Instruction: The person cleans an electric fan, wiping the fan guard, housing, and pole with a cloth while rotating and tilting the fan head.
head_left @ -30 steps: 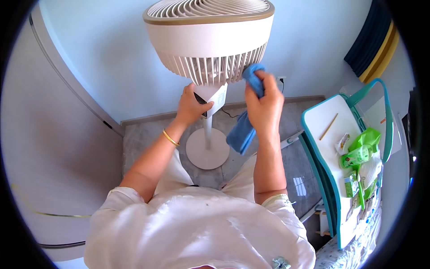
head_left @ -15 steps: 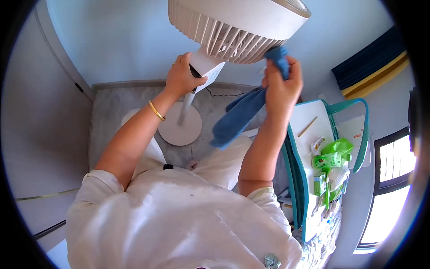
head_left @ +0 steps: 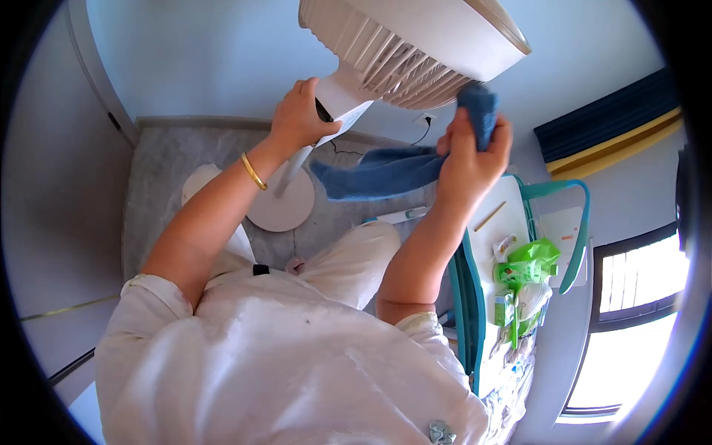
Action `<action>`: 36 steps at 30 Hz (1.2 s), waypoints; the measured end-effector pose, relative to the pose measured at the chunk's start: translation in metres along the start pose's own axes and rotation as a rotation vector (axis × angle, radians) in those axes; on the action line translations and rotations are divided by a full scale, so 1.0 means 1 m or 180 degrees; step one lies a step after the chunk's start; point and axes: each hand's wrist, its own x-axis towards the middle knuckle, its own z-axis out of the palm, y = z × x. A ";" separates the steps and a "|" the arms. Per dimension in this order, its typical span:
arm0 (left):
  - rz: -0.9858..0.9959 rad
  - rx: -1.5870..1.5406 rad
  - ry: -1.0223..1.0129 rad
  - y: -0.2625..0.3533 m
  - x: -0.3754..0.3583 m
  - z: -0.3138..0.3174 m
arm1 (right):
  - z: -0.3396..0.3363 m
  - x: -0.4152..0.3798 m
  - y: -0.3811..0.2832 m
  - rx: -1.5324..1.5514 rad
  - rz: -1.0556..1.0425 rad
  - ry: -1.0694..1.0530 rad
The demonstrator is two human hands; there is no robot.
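Observation:
A white standing fan (head_left: 415, 37) fills the top middle, its slatted rear grille facing down toward me. My left hand (head_left: 300, 119) is wrapped round the fan's neck housing, thumb on its side below the head. In my right hand (head_left: 475, 152) a blue cloth (head_left: 386, 174) is pinched; one bunched end sticks up by the grille's right edge, and the long end hangs out to the left. The fan's round base (head_left: 282, 200) stands on the floor beneath my left forearm.
At right stands a white table with teal edges (head_left: 486, 237), bearing a green bag (head_left: 538, 256), a green box (head_left: 504, 308) and a thin stick (head_left: 490, 216). A door (head_left: 67, 208) is on the left. Behind the fan a cord (head_left: 423, 133) runs from a wall socket.
The cloth's loose end has swung up and left. My right hand has shifted slightly right and down with it. The fan head appears further right, while the table and base appear further left.

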 end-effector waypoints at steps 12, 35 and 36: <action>-0.0196 0.0114 0.0002 0.004 -0.001 -0.006 | 0.004 -0.009 0.035 -0.1158 -0.0348 -0.0029; -0.0190 -0.0124 0.0038 0.004 -0.006 -0.015 | 0.061 -0.029 -0.013 -0.2554 -0.1749 0.0145; -0.0199 -0.0131 0.0065 0.003 -0.006 -0.015 | 0.059 -0.035 -0.001 -0.2568 -0.1918 -0.0021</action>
